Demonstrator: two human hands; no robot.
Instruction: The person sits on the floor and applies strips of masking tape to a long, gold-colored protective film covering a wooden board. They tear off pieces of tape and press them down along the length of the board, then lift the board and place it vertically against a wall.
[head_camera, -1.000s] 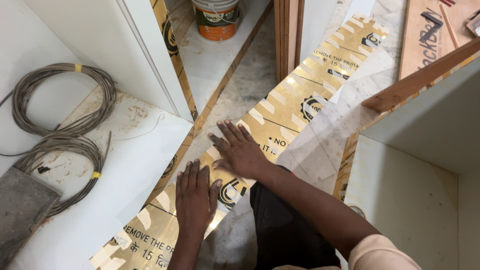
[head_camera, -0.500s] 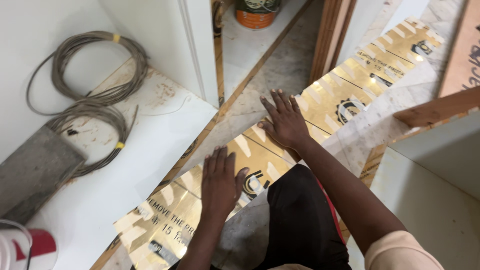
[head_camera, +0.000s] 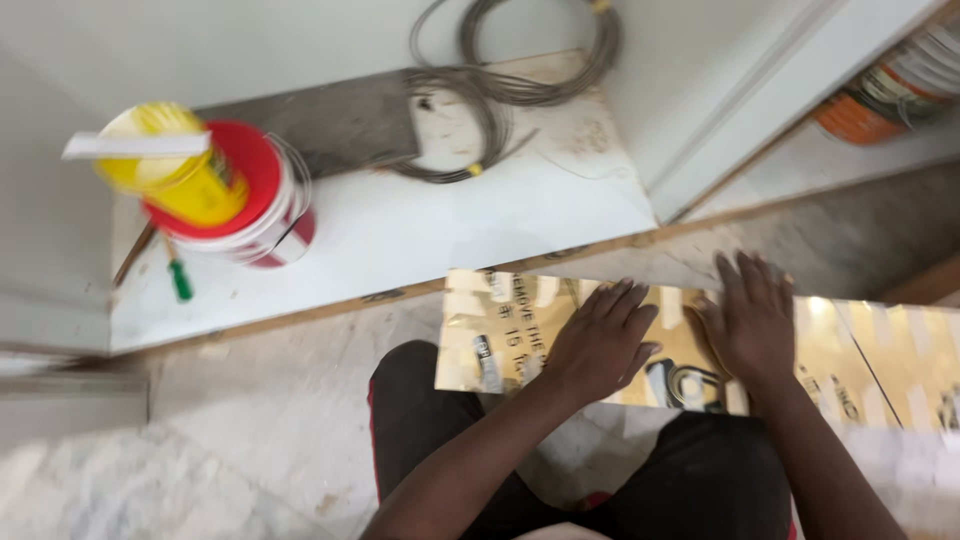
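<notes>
Now both hands, left hand (head_camera: 600, 340) and right hand (head_camera: 752, 318), lie spread flat, pressing the gold strip (head_camera: 690, 345) onto the floor (head_camera: 250, 440); next probably calls for sliding outward evenly.

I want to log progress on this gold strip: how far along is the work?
Done: the gold strip lies flat on the stone floor, its near end beside the white board. In hand: left hand and right hand press flat on it, side by side. Left: the printed protective film still covers it; the red tub with a yellow bottle on top stands untouched.
</notes>
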